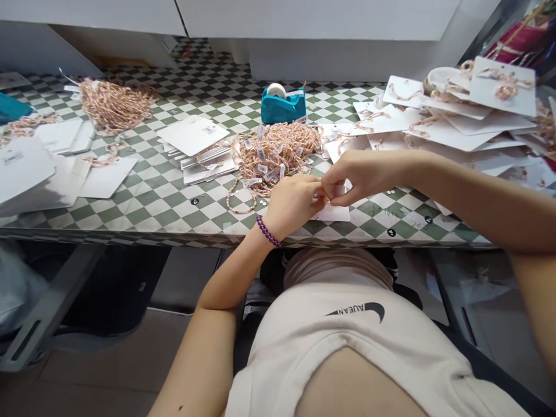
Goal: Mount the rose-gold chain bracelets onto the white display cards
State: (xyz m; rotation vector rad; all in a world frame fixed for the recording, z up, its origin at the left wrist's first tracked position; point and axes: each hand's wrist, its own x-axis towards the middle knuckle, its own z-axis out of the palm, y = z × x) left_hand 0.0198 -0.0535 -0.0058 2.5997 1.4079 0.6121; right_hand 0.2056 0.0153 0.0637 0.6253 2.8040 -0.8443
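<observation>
My left hand (293, 204), with a purple bead bracelet on its wrist, has its fingers closed in a pinch. Its fingertips meet those of my right hand (347, 176), also pinching, just over a white card (336, 214) near the table's front edge. Whatever small thing lies between the fingers is hidden; a bit of pink shows beneath them. Right behind my left hand is a heap of pink and gold beaded bracelets (278, 150) with small white barcode tags. One loose beaded bracelet (241, 209) lies to the left of that hand.
A teal tape dispenser (283, 107) stands behind the heap. White cards (195, 136) are stacked to its left, beside another bracelet bundle (115, 107). At right, white cards with jewellery (460, 121) form a high pile. More cards (30, 171) lie far left on the checkered table (174, 211).
</observation>
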